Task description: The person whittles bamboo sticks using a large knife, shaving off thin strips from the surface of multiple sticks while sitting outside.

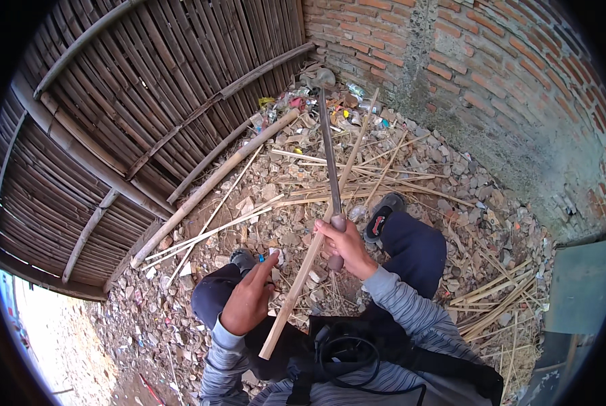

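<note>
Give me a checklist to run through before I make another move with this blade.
1. Knife gripped: ok, right hand is around its handle.
2. Blade direction: ok, its tip points away from the body.
3. Bamboo strip held: ok, by that same hand.
4. Left hand clear of the blade: ok, it is open and off the strip.
5. Even ground: not ok, loose rubble lies between the feet.
6. Edge sharpness: cannot tell.
</note>
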Demonstrator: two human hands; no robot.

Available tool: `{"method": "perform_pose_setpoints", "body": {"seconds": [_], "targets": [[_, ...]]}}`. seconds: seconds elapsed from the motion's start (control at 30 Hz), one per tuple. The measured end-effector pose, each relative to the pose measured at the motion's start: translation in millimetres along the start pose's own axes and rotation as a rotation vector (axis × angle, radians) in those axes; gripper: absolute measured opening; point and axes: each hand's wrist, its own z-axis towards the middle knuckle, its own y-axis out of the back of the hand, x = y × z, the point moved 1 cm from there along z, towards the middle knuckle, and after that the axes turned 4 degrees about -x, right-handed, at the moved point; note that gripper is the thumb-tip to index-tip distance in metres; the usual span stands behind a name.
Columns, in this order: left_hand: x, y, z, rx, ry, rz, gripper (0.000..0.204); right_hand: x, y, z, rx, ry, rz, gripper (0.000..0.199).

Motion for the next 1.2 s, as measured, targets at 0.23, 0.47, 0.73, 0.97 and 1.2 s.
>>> {"method": "perform_pose_setpoints", "body": {"seconds": [0.23, 0.47, 0.73, 0.97, 1.2], "targets": [[1.9, 7.2, 40.4, 0.301, 0.286, -0.344, 0.056, 45.6, -0.4, 39.5, -0.095, 0.470, -0.566, 0.045], [39.1, -65.0, 68.9, 0.215, 0.311, -0.690, 0.038, 83.6, -20.8, 56.2, -0.024, 0.695, -0.609, 0.039], [32.0, -50.3, 145.7, -0.185, 0.280, -0.684, 0.045, 134.2, 3.7, 101.5, 0.150, 0.850, -1.203, 0.049], [42.2, -62.3, 170.7, -0.265, 0.231, -0.454, 0.045, 97.4, 3.2, 116.4, 0.060, 0.874, -1.330, 0.043], [66.1, -76.2, 175.8, -0.351, 0.409, -0.582, 0.048, 84.6, -3.0, 135.4, 0.080, 0.815, -1.553, 0.033]]}}
